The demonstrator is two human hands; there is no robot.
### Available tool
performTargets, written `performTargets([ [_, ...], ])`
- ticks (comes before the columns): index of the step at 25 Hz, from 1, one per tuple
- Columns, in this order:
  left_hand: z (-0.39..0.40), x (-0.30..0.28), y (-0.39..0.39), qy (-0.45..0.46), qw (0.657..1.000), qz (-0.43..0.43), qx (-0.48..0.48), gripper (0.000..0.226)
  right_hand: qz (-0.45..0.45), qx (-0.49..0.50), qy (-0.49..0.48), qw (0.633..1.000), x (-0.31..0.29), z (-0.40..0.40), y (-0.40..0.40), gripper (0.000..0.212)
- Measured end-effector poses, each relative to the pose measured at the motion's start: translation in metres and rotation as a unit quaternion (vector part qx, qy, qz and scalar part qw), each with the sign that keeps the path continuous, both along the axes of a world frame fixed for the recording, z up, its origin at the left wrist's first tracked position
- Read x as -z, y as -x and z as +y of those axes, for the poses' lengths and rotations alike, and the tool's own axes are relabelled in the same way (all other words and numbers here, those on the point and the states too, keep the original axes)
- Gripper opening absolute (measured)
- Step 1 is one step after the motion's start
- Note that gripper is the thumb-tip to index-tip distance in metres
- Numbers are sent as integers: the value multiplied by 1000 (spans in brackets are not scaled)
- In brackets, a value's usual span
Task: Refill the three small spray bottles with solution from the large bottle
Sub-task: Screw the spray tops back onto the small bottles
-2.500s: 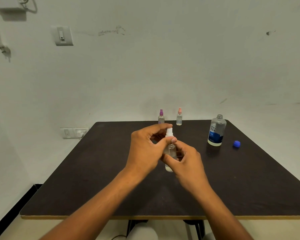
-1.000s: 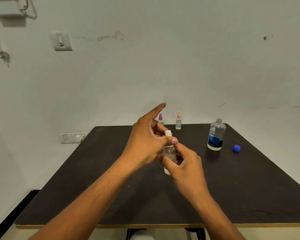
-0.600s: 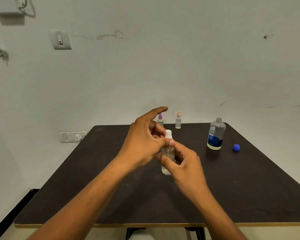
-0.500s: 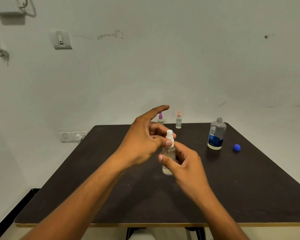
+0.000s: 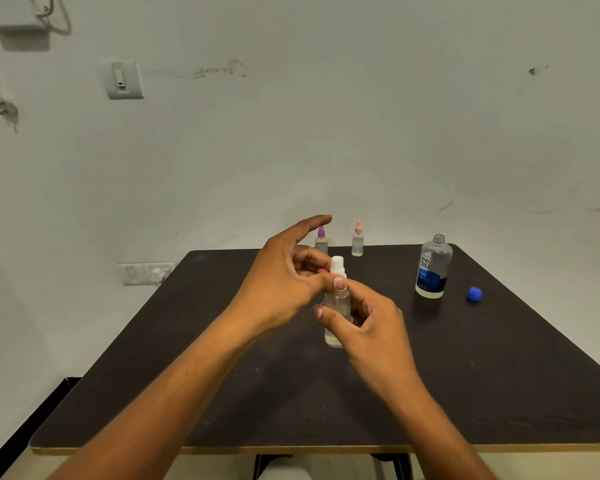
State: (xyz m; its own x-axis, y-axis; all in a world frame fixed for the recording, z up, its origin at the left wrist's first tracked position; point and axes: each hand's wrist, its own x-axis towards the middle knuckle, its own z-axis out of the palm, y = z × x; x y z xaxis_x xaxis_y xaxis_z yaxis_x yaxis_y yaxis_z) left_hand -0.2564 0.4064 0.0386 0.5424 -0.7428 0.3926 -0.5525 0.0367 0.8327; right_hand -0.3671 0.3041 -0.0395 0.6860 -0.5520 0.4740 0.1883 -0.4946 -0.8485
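Both hands work a small white-capped spray bottle (image 5: pixel 336 303) above the bench (image 5: pixel 499 375).

The right hand (image 5: pixel 371 327) grips its body; the left hand (image 5: pixel 284 282) pinches the cap, forefinger outstretched. Right of it, the big bottle (image 5: pixel 433 268) reads "re-nu".

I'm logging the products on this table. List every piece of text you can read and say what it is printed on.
"re" over "nu": large dark letters on the white upper part of the label of the large bottle; the rest of the word curves out of view.
Blue lower part of that label: small white print, too blurred to read.
Three small spray bottles, blue cap, wall switches: no readable text.
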Motion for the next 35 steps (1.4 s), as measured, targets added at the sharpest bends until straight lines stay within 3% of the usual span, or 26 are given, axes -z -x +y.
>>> performTargets([
  [3, 0, 3, 1, 2, 999, -31, -33, 88, 1, 0, 8, 1000, -3, 1, -1, 33],
  [8, 4, -4, -8, -9, 998, 17, 67, 83, 16, -33, -10, 999, -3, -4, 0, 33],
  [12, 1, 1, -12, -10, 997, 22, 73, 83, 31, -10, -13, 999, 0, -6, -8, 32],
  [20, -2, 11, -39, -17, 990, 50, 128, 75, 42, -64, -47, 996, 0, -12, -20, 26],
  [24, -9, 19, -54, 9, 997, -1, 81, 59, 44, -37, -35, 998, 2, -21, -34, 30],
  [28, -16, 44, -84, 65, 997, -40, -32, 36, 66, -12, -28, 997, 8, -35, -53, 26],
  [35, -35, 93, -139, -37, 986, -109, -120, 55, 95, 8, -26, 995, 24, -70, -103, 30],
])
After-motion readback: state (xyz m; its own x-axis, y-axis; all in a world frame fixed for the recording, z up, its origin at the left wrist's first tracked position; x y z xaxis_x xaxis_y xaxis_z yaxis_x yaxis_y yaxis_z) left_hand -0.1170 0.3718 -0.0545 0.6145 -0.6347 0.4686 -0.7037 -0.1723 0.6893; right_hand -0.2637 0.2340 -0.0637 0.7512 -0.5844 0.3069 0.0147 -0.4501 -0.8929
